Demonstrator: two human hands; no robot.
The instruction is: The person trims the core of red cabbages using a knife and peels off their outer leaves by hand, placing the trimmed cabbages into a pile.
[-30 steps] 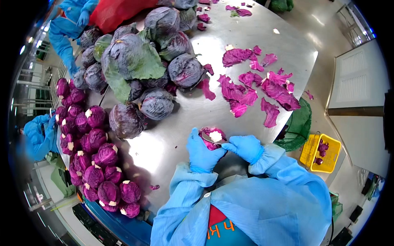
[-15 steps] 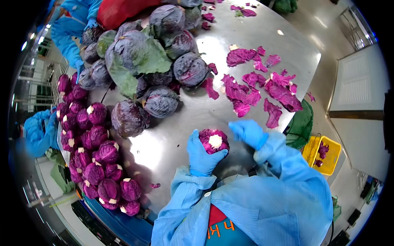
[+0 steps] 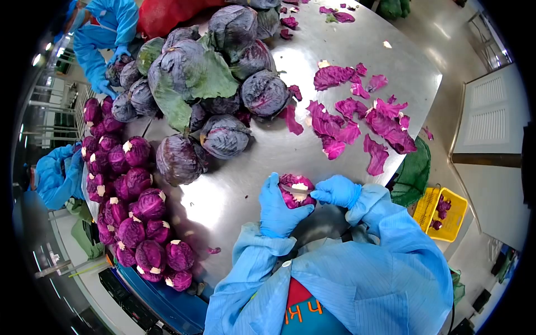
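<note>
Head view: your left hand (image 3: 279, 211) still cups the purple cabbage (image 3: 300, 185); your right hand (image 3: 336, 191), earlier apart to its right, now grips a knife (image 3: 295, 190) across the pale stem.

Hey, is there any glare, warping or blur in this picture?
Head view: bright glare whitens a patch of the steel table, left of the left hand; head view: wide-angle distortion curves the scene, with black corners; head view: the far left edge looks smeared, while the red cabbage in the left hand is reasonably clear.
</note>
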